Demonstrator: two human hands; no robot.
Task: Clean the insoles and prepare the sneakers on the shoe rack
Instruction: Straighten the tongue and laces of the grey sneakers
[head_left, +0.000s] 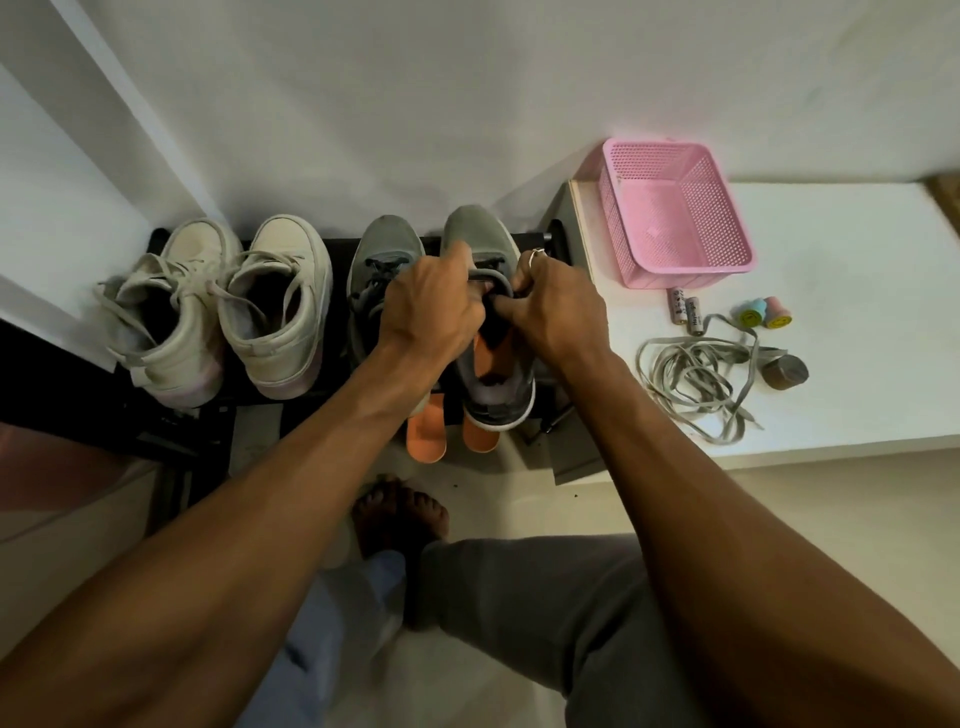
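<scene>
Two pairs of sneakers stand on the black shoe rack (340, 249). The white pair (218, 306) is on the left, the grey pair on the right. My left hand (434, 306) and my right hand (556, 306) both grip the tongue and opening of the right grey sneaker (493, 374), whose orange insole (498, 353) shows inside. The left grey sneaker (376, 260) is partly hidden by my left hand. A ring sits on my right hand.
Orange slippers (428, 434) poke out from the lower shelf. On the white surface (857, 249) to the right are a pink basket (675, 213), loose grey laces (696, 374), two batteries (685, 312), small colourful spools (763, 314) and a grey tape roll (784, 371). My bare foot (400, 512) is on the floor.
</scene>
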